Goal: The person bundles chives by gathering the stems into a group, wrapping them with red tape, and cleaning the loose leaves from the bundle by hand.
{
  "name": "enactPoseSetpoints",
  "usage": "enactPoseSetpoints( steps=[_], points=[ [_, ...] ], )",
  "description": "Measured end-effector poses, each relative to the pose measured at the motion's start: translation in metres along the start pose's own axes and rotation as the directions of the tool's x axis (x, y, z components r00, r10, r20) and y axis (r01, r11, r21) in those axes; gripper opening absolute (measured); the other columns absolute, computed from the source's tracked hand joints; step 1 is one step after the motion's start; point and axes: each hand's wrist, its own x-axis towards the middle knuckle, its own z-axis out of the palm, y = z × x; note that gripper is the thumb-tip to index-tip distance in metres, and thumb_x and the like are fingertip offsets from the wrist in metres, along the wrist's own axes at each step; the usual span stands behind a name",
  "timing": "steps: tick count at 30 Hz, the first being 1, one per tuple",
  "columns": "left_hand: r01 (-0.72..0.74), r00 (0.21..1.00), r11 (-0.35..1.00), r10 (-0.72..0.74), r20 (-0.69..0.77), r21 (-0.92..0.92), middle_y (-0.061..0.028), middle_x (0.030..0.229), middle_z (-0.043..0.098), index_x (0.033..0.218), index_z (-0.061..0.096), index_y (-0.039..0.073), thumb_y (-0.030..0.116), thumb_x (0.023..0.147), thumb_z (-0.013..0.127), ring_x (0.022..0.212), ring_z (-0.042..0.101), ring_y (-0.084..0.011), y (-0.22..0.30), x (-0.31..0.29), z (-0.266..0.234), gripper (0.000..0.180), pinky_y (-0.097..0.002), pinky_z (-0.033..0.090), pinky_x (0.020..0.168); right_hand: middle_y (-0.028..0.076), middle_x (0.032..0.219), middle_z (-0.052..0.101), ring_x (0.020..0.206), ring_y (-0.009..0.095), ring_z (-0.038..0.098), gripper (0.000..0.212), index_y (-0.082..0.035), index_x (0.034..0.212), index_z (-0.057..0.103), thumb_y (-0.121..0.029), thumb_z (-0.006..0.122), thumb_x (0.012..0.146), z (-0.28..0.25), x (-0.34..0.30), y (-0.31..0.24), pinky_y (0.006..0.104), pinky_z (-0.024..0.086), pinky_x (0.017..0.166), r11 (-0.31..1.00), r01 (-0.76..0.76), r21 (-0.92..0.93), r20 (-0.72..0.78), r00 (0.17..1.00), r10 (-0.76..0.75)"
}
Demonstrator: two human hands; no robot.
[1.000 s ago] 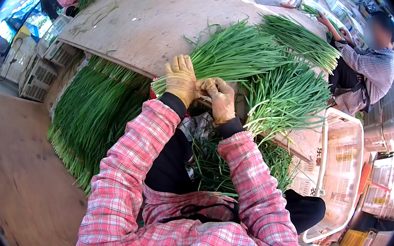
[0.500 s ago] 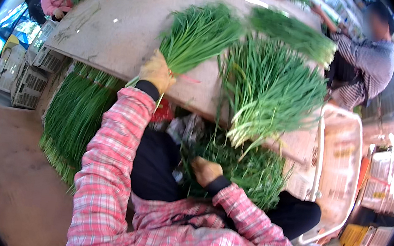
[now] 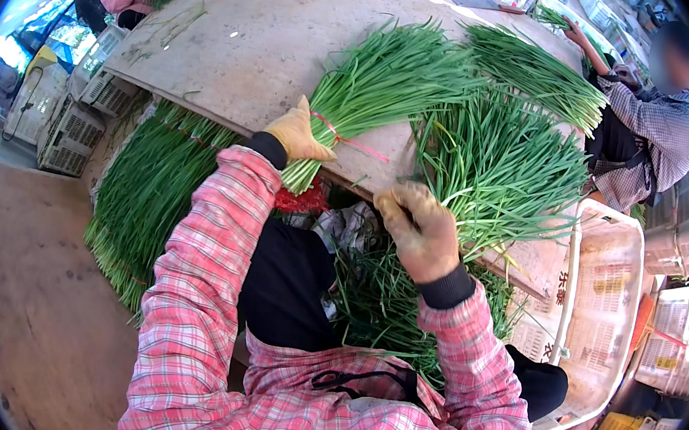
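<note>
A bunch of garlic chives point(image 3: 395, 72) lies on the table, leaves pointing away to the right and stem ends over the near edge. A thin red tie point(image 3: 338, 135) crosses its stems, with a loose end trailing right. My left hand point(image 3: 298, 135), in a yellowish glove, is closed on the stems just below the tie, thumb raised. My right hand point(image 3: 420, 224), gloved too, is held at the table's edge with fingers curled; whatever is in them is hidden. Beside it lies a larger loose pile of chives point(image 3: 507, 170), pale ends toward me.
Another chive bunch point(image 3: 539, 76) lies farther back on the table point(image 3: 235, 58). Bundled chives point(image 3: 155, 202) stand at my left. Loose green leaves point(image 3: 389, 305) are heaped below the edge, near a white crate point(image 3: 602, 304). Two people work at the far left and right.
My right hand has risen from the leaf heap to the table's edge. The left hand has turned on the bunch's stems, and the red tie shows more plainly across them.
</note>
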Motion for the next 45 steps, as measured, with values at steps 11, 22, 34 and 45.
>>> enactPoseSetpoints(
  steps=[11, 22, 34, 45],
  points=[
    [0.065, 0.907, 0.879, 0.146, -0.394, 0.473, -0.0140, 0.123, 0.049, 0.143, 0.020, -0.003, 0.040, 0.057, 0.083, 0.113, 0.050, -0.0297, 0.017, -0.067, 0.054, 0.115, -0.0407, 0.040, 0.093, 0.014, 0.094, 0.065, 0.084, 0.033, 0.064, 0.017, -0.008, 0.094, 0.069, -0.018, 0.066, 0.081, 0.052, 0.067, 0.075, 0.0383, 0.051, 0.073, 0.859, -0.063, -0.509, -0.031, 0.998, 0.055],
    [0.094, 0.860, 0.830, 0.211, -0.466, 0.549, -0.0141, 0.130, 0.045, 0.145, 0.022, 0.000, 0.044, 0.059, 0.081, 0.117, 0.047, -0.0290, 0.009, -0.071, 0.069, 0.113, -0.0415, 0.036, 0.099, 0.009, 0.082, 0.066, 0.069, 0.025, 0.066, 0.011, -0.008, 0.085, 0.068, -0.018, 0.069, 0.081, -0.043, 0.056, 0.085, 0.0338, 0.054, 0.063, 0.848, -0.079, -0.524, -0.496, 0.838, -0.228],
    [0.114, 0.819, 0.789, 0.269, -0.506, 0.604, -0.0151, 0.130, 0.044, 0.144, 0.025, 0.001, 0.046, 0.058, 0.082, 0.120, 0.044, -0.0300, 0.008, -0.074, 0.077, 0.113, -0.0422, 0.034, 0.102, 0.014, 0.077, 0.067, 0.075, 0.033, 0.065, 0.012, -0.006, 0.086, 0.067, -0.015, 0.060, 0.082, 0.000, 0.059, 0.095, 0.0385, 0.050, 0.067, 0.930, -0.334, -0.152, -0.275, 0.918, 0.284],
    [0.096, 0.585, 0.648, 0.577, -0.569, 0.756, -0.0092, 0.134, 0.046, 0.141, 0.036, 0.005, 0.028, 0.063, 0.076, 0.120, 0.043, -0.0256, -0.011, -0.101, 0.003, 0.091, -0.0416, 0.033, 0.101, 0.015, 0.122, 0.055, 0.111, 0.032, 0.053, 0.063, -0.001, 0.121, 0.053, -0.022, 0.077, 0.067, -0.028, 0.016, -0.004, 0.0418, 0.042, 0.095, 0.784, 0.196, -0.589, 0.076, 0.979, -0.188]
  ],
)
